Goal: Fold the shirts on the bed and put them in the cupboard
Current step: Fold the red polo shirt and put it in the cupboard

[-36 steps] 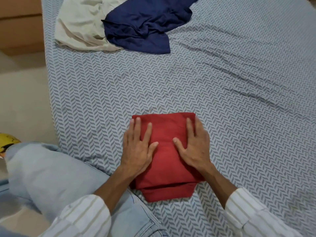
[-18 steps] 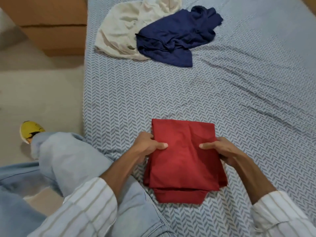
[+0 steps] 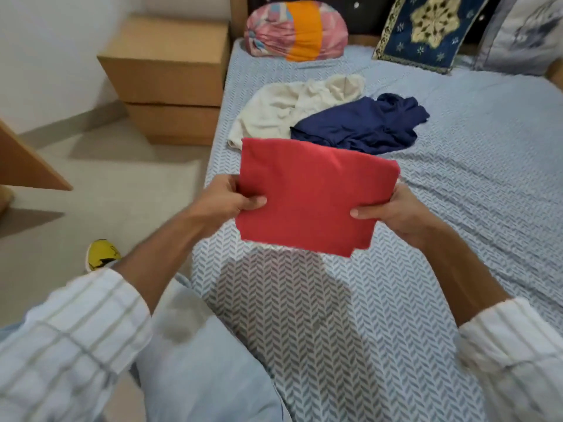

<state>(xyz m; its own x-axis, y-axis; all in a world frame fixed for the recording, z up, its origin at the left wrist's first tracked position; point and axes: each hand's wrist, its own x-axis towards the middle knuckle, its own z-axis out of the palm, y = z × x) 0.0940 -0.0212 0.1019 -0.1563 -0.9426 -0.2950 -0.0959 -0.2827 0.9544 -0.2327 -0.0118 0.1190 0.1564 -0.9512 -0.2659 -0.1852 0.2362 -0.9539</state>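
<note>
Now the folded red shirt (image 3: pixel 313 196) is held up off the bed (image 3: pixel 457 226), near the middle of the view, its shadow lying on the chevron-patterned sheet straight below at 6 o'clock. Both hands grasp it by its side edges: the left hand (image 3: pixel 225 202) pinches the 9 o'clock edge with the thumb laid across the top face, and the right hand (image 3: pixel 393 211) pinches the 3 o'clock edge the same way, thumb on top and the other fingers hidden beneath the cloth. Striped white sleeves cover both forearms lower down. Beyond the red shirt, toward 12 o'clock, two unfolded shirts lie crumpled on the sheet: a cream shirt (image 3: pixel 289 108) at about 11 o'clock and a navy shirt (image 3: pixel 365 123) at about 1 o'clock, the navy one overlapping the cream one's near edge. Farther up at 12 o'clock a pink and orange bundle (image 3: pixel 295 28) rests at the head of the bed, with a blue patterned cushion (image 3: pixel 423 32) just beside it toward 1 o'clock. Off the bed at 10 o'clock stand two stacked cardboard boxes (image 3: pixel 170 74). A yellow shoe (image 3: pixel 100 254) shows on the floor at 8 o'clock.
</note>
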